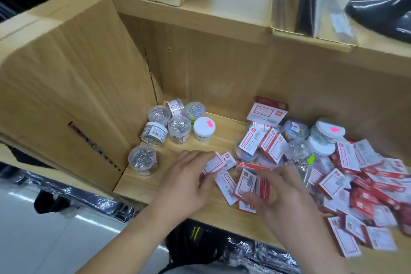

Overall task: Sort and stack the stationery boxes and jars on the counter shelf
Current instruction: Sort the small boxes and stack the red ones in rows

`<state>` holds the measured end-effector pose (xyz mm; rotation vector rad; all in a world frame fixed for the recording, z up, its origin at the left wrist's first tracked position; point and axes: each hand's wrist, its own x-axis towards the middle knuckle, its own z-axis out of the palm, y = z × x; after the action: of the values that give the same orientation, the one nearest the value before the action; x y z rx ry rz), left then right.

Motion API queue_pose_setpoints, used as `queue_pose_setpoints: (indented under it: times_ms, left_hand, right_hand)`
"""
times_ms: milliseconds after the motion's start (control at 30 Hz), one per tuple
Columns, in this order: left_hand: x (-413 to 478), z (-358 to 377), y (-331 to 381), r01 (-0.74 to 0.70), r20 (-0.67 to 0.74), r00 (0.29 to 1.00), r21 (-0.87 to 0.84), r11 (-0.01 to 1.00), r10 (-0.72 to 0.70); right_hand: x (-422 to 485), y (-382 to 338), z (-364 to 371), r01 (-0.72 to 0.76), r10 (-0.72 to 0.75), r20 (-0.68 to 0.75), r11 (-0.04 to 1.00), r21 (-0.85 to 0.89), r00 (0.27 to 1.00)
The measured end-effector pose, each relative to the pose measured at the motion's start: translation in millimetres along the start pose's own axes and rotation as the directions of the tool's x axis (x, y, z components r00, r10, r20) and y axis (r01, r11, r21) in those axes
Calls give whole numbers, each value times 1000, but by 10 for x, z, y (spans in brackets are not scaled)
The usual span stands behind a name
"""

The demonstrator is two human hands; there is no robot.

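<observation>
My left hand point(189, 177) has its fingers curled round a small white-and-red box point(214, 163), and my right hand point(282, 193) pinches a red-edged box point(244, 184) between thumb and fingertips. The two sit just beside each other over the front of the wooden shelf point(206, 144). Out right sprawls the loose pile of boxes point(355, 187) with some jars mixed in. Back left, by the cardboard carton point(66, 73), stands a cluster of clear jars point(179, 128), mostly upright.
</observation>
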<state>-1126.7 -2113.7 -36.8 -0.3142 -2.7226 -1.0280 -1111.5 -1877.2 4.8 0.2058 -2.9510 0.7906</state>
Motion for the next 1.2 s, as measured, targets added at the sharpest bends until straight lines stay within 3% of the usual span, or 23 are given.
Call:
queue_pose_setpoints:
  times_ms: [67,167,267,433,533,767,967,1133,1200]
  left_hand:
    - [-16,94,105,-42,68,997,-56,998,45]
    - [-68,298,95,-92,89,992,12,996,91]
    - [-66,307,17,-183,151,973,46,982,174]
    - [126,229,-76,-313,406,875,57,948,264]
    - [203,248,-109,-319,438,851,-5,948,289]
    - [13,272,-281,-268,257,936,68,961,242]
    - [65,255,-244,25,137,990,62,998,-33]
    - [119,277,-224,-23,21,1000,180,983,19]
    - [150,284,-207,15,28,999,250,968,-23]
  right_hand:
    - [-28,125,35,-76,76,5,995,71,997]
    - [-59,304,86,-193,194,14,961,198,981]
    - [-68,428,109,-283,287,6,939,196,958]
    - [-8,383,131,-326,319,69,925,194,945]
    - [40,357,169,-325,318,67,931,166,946]
    - [-15,354,114,-275,279,-84,960,55,957]
    - [-89,374,111,-276,274,-52,961,-33,960]
    - [-88,354,117,-293,294,-89,956,21,952]
    - [-113,336,137,-264,267,-111,964,38,957]
